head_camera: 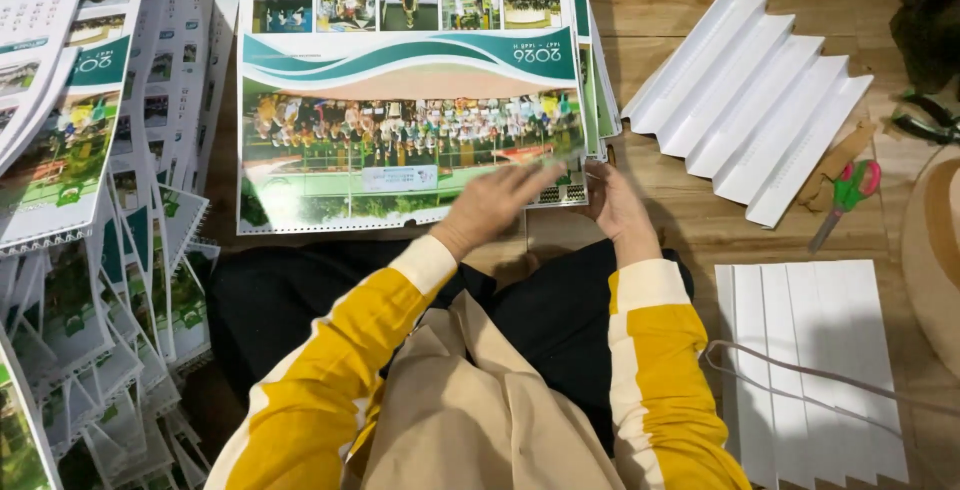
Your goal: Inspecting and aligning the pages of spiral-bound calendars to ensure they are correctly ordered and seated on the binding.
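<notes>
A stack of glossy printed calendar sheets (pixel 400 130) lies on the wooden floor in front of me, its top sheet showing a group photo under a teal wave band. My left hand (pixel 495 202) rests flat on the lower right part of the top sheet, fingers stretched toward its corner and blurred. My right hand (pixel 618 208) is at the stack's lower right corner, fingers touching the sheet edges there. Whether it pinches a sheet is hidden. Both arms wear yellow and cream sleeves.
Fanned piles of similar calendar sheets (pixel 90 200) cover the left. A zigzag-folded white sheet (pixel 750 100) lies upper right, another creased white sheet (pixel 810 370) with a thin cord lower right. Green and pink scissors (pixel 848 195) lie on the wooden floor (pixel 690 230).
</notes>
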